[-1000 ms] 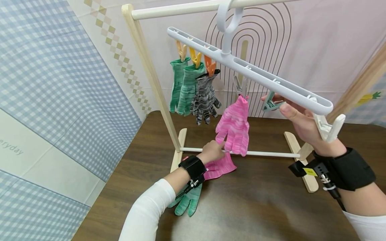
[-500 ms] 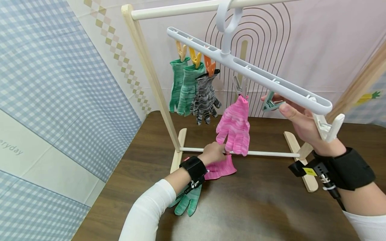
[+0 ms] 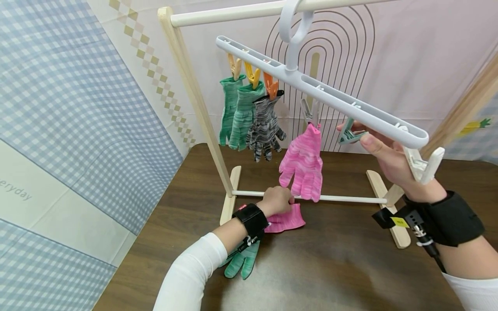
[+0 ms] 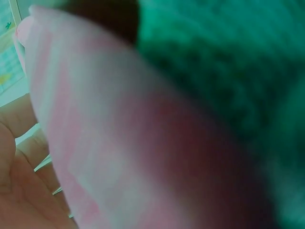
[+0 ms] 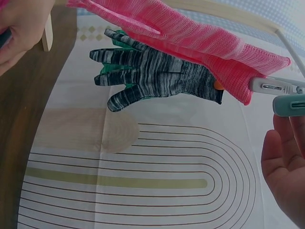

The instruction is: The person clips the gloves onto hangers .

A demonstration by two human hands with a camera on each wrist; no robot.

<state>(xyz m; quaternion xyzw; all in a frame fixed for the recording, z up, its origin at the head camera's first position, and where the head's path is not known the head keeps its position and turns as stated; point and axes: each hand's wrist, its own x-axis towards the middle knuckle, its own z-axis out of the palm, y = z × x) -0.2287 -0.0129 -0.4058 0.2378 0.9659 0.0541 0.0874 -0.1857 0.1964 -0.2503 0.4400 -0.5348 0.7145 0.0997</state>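
Observation:
My left hand point(image 3: 277, 200), knuckles up and fingers bent, grips a pink glove point(image 3: 287, 219) low over the table; its fingertips are hidden. Pink cloth point(image 4: 95, 129) fills much of the left wrist view, blurred. My right hand point(image 3: 387, 155) pinches a teal clothespin point(image 3: 350, 134) under the right half of the grey-white hanger point(image 3: 338, 97). Left of that clothespin, a grey clothespin point(image 3: 307, 111) holds another pink glove point(image 3: 302, 162). A green glove point(image 3: 242, 262) lies on the table, partly under my left forearm.
Farther left on the hanger, beige, yellow and orange clothespins hold two green gloves point(image 3: 246, 114) and a black-and-grey glove point(image 3: 266, 125). A white clothespin point(image 3: 426, 166) hangs at the right end, over my right wrist. The wooden rack point(image 3: 194, 95) has a low crossbar point(image 3: 338, 198).
My left hand has shifted slightly right and down over the pink glove on the table. My right hand stays at the teal clothespin.

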